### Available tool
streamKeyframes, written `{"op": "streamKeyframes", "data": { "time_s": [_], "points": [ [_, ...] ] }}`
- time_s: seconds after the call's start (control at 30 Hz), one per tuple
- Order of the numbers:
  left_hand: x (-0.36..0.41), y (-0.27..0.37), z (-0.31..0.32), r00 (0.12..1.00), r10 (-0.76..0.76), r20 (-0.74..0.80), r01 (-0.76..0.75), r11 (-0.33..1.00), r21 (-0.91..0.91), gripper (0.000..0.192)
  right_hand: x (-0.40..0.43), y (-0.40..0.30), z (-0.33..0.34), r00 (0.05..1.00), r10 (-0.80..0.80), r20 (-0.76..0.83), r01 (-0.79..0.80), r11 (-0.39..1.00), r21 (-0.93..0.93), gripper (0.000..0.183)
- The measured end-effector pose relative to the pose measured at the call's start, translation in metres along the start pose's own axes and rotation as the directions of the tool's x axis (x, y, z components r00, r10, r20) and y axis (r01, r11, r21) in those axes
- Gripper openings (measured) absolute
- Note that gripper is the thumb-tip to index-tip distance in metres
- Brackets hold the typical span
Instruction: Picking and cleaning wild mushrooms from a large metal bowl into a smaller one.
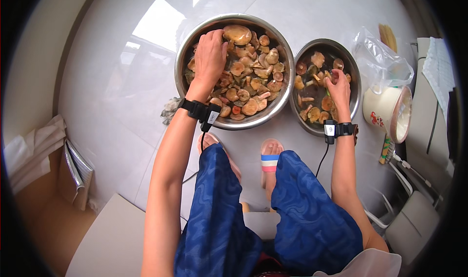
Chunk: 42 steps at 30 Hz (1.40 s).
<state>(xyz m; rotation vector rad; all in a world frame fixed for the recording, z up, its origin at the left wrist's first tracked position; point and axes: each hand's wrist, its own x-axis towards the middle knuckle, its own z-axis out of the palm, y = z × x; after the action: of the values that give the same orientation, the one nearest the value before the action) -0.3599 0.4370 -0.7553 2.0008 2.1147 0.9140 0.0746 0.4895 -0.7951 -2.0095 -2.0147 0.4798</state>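
Note:
Two metal basins stand side by side on the tiled floor, both holding mushrooms in water. Over the left part of the large basin, my left hand reaches in beside a big brown mushroom cap; its fingertips are partly hidden, so any hold is unclear. Many tan and brown mushrooms fill that basin. My right hand is over the smaller basin, with thumb and fingers pinching a small yellowish mushroom. Other mushrooms float around it. Both wrists wear strapped devices with cables.
A clear plastic bag hangs by a cream bucket to the right. A folded grey chair stands lower right. Cardboard and a foil-lined panel are at left. A greyish crumpled item touches the large basin.

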Motion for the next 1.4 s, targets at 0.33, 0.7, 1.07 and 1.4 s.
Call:
{"op": "streamKeyframes", "data": {
  "time_s": [0.33,0.7,1.07,1.4],
  "points": [
    [0.026,0.014,0.019,0.895,-0.426,0.128,0.438,0.896,-0.078,0.041,0.017,-0.078,-0.026,0.999,-0.044,0.021,0.035,0.946,0.323,0.037],
    [0.026,0.004,0.034,0.757,-0.567,0.325,0.635,0.756,-0.16,0.049,0.009,-0.104,-0.024,0.991,-0.093,0.1,0.035,0.882,0.469,0.029],
    [0.014,-0.002,0.042,0.742,-0.539,0.399,0.591,0.807,-0.009,0.046,-0.019,-0.152,-0.02,0.935,-0.278,0.22,0.138,0.857,0.497,0.024],
    [0.009,-0.002,0.02,0.814,-0.541,0.211,0.58,0.776,-0.248,0.034,-0.028,-0.188,-0.024,0.94,-0.337,0.05,0.272,0.831,0.486,0.025]
  ]
}}
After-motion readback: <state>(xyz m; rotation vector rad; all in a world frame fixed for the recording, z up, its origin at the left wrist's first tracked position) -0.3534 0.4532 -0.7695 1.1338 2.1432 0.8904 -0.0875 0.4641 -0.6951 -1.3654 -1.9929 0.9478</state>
